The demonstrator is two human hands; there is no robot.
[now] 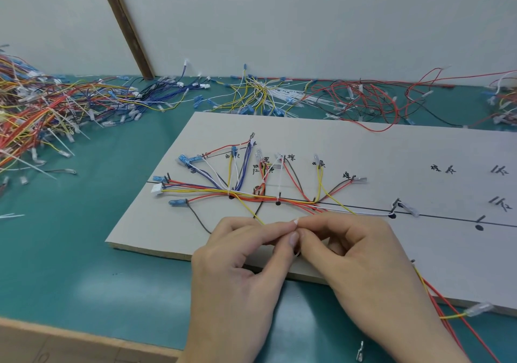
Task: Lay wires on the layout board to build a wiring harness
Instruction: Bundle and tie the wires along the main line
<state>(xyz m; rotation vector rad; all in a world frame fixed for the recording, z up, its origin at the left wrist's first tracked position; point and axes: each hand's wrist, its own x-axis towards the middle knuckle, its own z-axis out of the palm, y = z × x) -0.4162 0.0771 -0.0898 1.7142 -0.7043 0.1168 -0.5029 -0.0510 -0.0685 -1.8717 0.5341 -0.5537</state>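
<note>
White cable tie [296,220] pinched between left hand [240,262] and right hand [361,253], fingertips together above layout board [419,150].

Red, yellow, white, blue, brown wires [279,199] on grey layout board [363,150] w/ black markings; teal tabletop [70,250].

Left hand [240,253] and right hand [355,250] pinch fingertip to fingertip.
</note>
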